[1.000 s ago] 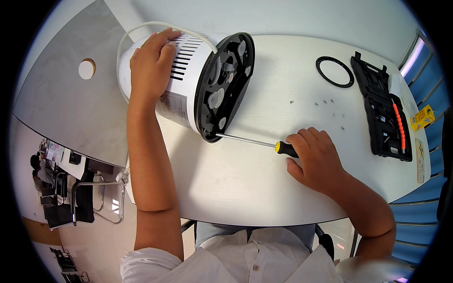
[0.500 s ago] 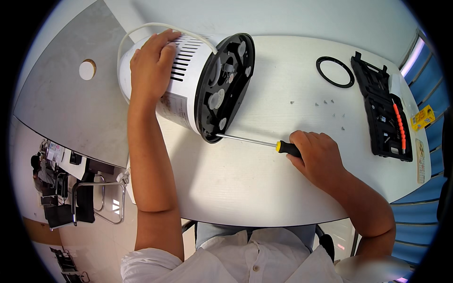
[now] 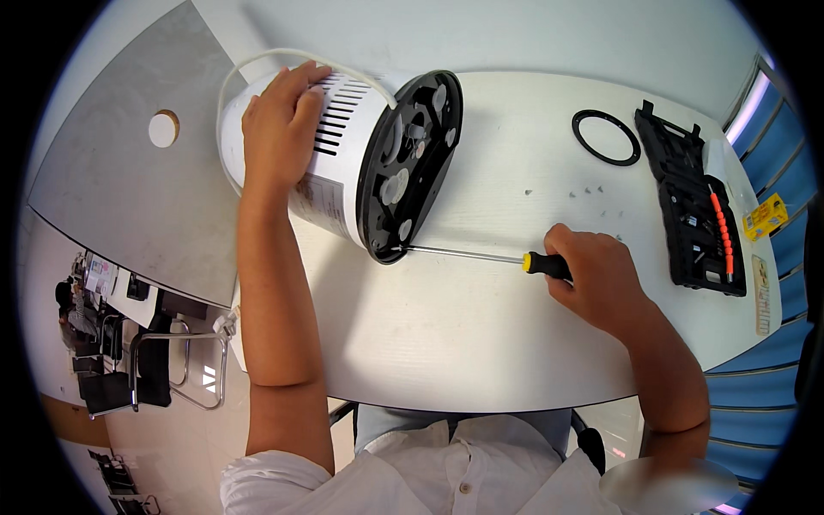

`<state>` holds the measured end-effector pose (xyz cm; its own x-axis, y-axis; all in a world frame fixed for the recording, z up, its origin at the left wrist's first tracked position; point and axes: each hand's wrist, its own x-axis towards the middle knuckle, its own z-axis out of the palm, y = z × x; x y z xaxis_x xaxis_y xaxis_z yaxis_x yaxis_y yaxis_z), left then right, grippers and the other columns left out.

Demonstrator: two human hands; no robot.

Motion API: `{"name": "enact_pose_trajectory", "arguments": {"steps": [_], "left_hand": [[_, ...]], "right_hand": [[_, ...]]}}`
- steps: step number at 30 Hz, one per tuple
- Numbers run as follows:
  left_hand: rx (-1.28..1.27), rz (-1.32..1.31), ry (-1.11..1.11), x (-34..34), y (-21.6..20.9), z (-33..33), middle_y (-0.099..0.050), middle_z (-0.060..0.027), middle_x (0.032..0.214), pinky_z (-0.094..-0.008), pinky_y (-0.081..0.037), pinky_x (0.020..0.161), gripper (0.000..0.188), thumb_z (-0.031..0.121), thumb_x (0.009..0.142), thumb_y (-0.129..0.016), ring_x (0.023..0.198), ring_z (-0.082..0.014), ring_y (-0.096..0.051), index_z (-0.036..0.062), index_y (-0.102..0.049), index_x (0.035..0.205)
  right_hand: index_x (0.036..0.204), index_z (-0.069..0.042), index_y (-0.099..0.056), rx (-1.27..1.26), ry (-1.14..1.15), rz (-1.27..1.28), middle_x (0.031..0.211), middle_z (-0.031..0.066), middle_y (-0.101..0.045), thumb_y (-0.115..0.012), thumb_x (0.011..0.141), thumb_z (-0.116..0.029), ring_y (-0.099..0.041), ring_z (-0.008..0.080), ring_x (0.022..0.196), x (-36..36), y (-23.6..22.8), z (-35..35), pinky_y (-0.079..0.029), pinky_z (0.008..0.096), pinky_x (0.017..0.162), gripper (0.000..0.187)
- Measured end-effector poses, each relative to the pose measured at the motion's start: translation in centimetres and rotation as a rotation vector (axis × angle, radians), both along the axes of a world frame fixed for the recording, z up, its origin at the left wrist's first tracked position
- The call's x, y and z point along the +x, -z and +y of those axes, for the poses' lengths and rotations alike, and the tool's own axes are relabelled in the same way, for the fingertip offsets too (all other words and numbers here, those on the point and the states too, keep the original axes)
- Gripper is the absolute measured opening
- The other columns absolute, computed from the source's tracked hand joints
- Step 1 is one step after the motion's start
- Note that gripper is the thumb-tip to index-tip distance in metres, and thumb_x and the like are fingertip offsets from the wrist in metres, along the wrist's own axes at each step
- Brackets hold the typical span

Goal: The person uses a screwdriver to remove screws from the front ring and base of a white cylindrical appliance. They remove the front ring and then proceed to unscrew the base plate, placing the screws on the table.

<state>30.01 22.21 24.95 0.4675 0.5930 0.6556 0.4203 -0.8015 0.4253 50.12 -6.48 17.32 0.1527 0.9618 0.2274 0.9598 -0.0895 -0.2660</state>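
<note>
A white rounded appliance (image 3: 330, 204) with slotted vents lies on its side at the table's left, its black base (image 3: 426, 184) facing right. My left hand (image 3: 279, 129) is over its upper side, fingers curved along the white shell, holding it. In my right hand (image 3: 596, 279) is a screwdriver (image 3: 468, 255) with a black and yellow handle. Its long shaft points left, the tip close to the lower rim of the base; whether they touch I cannot tell. A white cord (image 3: 283, 51) arches over the appliance.
Several small screws (image 3: 588, 190) lie scattered right of the base. Beyond them are a black ring (image 3: 573, 129) and an opened black tool case (image 3: 687, 215) with an orange flexible shaft (image 3: 721, 225). A yellow box (image 3: 766, 216) sits at the right edge. A grey table (image 3: 112, 206) adjoins on the left.
My right hand has drawn the screwdriver a little to the right, so its tip sits slightly farther right at the base's lower rim. My left hand keeps its place on the appliance.
</note>
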Motion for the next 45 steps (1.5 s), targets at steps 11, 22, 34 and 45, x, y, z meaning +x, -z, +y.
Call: {"name": "enact_pose_trajectory", "arguments": {"steps": [11, 22, 34, 45], "left_hand": [[0.319, 0.005, 0.478, -1.0, 4.3, -14.0, -0.060, -0.0081, 0.088, -0.0287, -0.047, 0.060, 0.020, -0.004, 0.078, -0.063, 0.073, -0.0203, -0.061, 0.0036, -0.063, 0.096], [0.108, 0.378, 0.255, 6.0, 9.4, -13.2, -0.056, -0.0049, 0.089, -0.0387, -0.051, 0.060, 0.020, 0.008, 0.076, -0.074, 0.075, -0.0270, -0.062, 0.0073, -0.066, 0.095], [-0.099, 0.522, 0.265, 12.5, 11.8, -11.4, -0.060, -0.0067, 0.087, -0.0400, -0.050, 0.069, 0.006, 0.010, 0.081, -0.067, 0.081, -0.0273, -0.063, 0.0078, -0.064, 0.086], [-0.058, 0.017, 0.484, 3.0, 2.2, -15.1, -0.062, -0.0067, 0.085, -0.0273, -0.048, 0.061, 0.010, 0.012, 0.092, -0.061, 0.066, -0.0170, -0.060, 0.0061, -0.066, 0.097]], "right_hand": [[0.090, -0.008, -0.052, -0.259, 0.162, 0.109, 0.070, 0.0129, -0.061, -0.064, 0.069, -0.004, -0.059, 0.0311, 0.067, 4.8, -3.7, -2.2, -0.045, 0.0395, 0.062, 0.024], [0.087, -0.005, -0.050, -0.196, 0.184, 0.163, 0.068, 0.0134, -0.058, -0.063, 0.064, -0.004, -0.052, 0.0305, 0.061, 7.3, -3.8, -3.3, -0.042, 0.0369, 0.059, 0.027], [0.090, -0.008, -0.052, -0.136, 0.442, 0.067, 0.078, 0.0090, -0.064, -0.068, 0.073, -0.008, -0.062, 0.0282, 0.080, 8.2, -3.8, -3.4, -0.047, 0.0398, 0.069, 0.023], [0.095, -0.003, -0.056, 0.098, 0.295, 0.491, 0.076, 0.0118, -0.061, -0.066, 0.077, -0.013, -0.058, 0.0241, 0.070, 7.8, -3.8, -3.1, -0.045, 0.0354, 0.064, 0.022]]}}
